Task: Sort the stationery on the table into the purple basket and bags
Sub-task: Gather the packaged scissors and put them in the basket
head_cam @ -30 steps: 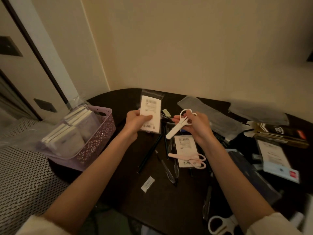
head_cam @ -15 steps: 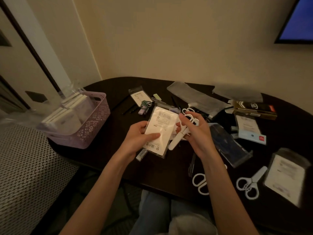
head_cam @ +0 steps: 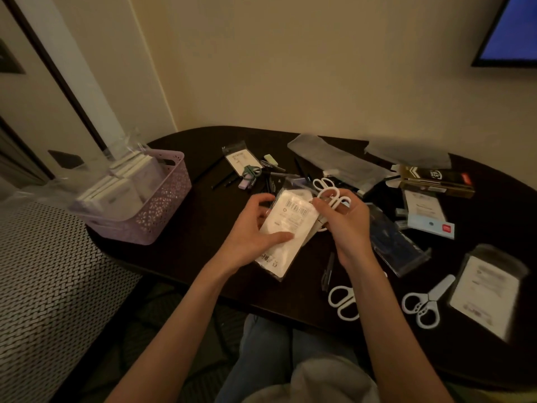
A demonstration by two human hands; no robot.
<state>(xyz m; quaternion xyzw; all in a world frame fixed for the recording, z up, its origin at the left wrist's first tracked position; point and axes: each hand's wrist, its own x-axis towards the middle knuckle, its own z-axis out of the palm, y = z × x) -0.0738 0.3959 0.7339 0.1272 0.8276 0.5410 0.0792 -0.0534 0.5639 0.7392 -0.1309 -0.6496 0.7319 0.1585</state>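
Note:
My left hand (head_cam: 252,234) holds a clear plastic bag with a white label card (head_cam: 286,228) above the dark table (head_cam: 189,248). My right hand (head_cam: 343,225) grips white scissors (head_cam: 331,196) by the handles, their blades hidden behind the bag's upper right edge. The purple basket (head_cam: 162,205) stands at the table's left end, filled with wrapped white packs. Two more white scissors (head_cam: 343,301) (head_cam: 424,303) lie near the front edge on the right.
Pens, a small bag and green-handled scissors (head_cam: 250,171) lie behind my hands. Grey pouches (head_cam: 340,161), a dark box (head_cam: 436,178), label cards and another clear bag (head_cam: 491,289) cover the right side. A patterned seat (head_cam: 43,271) sits left.
Both hands came closer together. The scissors' blades went from pointing free beside the bag to sitting behind its upper edge. The view pulled back and tilted.

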